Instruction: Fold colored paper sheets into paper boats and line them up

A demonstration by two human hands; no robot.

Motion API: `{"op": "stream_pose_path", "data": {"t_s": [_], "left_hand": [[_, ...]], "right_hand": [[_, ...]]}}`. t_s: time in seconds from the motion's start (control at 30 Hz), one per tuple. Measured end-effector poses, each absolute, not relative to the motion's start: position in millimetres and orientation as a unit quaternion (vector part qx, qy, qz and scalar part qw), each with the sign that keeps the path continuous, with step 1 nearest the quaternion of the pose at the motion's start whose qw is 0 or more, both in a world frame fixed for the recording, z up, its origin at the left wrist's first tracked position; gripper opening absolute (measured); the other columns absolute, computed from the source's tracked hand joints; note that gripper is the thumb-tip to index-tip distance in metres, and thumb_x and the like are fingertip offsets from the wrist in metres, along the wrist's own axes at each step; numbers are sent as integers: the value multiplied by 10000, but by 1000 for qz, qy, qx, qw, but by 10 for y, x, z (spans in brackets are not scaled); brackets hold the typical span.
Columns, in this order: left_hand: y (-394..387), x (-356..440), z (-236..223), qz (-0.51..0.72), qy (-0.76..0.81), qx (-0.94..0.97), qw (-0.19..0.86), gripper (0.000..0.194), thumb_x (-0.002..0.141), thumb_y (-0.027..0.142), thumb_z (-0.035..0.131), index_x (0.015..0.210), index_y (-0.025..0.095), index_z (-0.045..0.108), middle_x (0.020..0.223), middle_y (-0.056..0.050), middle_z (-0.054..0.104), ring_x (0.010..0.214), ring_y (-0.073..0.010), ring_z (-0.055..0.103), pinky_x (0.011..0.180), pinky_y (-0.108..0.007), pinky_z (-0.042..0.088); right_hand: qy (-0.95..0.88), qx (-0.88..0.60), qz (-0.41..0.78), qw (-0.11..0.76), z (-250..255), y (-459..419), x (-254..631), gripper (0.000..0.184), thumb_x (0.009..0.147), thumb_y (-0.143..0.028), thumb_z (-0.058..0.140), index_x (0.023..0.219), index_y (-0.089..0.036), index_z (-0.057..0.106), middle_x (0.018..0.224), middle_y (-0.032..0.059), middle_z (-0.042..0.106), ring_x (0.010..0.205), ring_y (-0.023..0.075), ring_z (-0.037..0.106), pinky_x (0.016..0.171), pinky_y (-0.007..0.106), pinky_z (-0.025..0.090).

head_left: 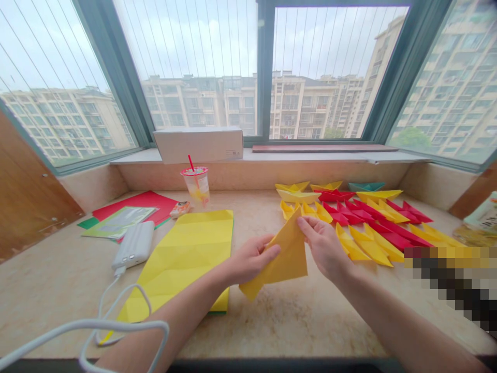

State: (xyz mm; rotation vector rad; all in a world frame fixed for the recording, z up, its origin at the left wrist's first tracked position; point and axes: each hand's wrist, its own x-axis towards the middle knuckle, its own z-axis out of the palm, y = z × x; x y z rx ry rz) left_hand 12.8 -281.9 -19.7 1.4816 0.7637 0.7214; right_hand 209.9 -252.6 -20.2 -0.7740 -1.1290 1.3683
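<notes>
Looking down from the head view: a pixelated block [446, 280] masks the lower right corner and cuts off the near end of the rows of red and yellow paper boats [373, 223]. Fingers cover part of the folded yellow paper [289, 259], so its exact fold is hard to make out. The paper is held up between both hands above the marble sill [310, 331], one corner hanging below the left hand [250, 259]. The left hand is half closed, thumb and fingers gripping the paper's left side. The right hand [324, 246] is also partly closed, pinching the upper edge between thumb and fingers. Left of the hands lies a creased yellow sheet [182, 259], beside a white power bank [134, 244] with its white cable [116, 324]. Behind the sheet stands a plastic cup [196, 189] with a red straw.
</notes>
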Motion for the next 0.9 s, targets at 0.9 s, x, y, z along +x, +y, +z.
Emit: {"op": "stream_pose_path", "data": {"t_s": [0.9], "left_hand": [[-2682,23,-316,448,289,631,563,540,784,348,784,1249,151,593,1053,-132,724,906,-226,726,825,-324,526]], "right_hand": [[-364,-358,536,673,-214,-2207,2374,278,728,-424,778,904,-222,703,877,49,770,875,267,730,686,361,624]]}}
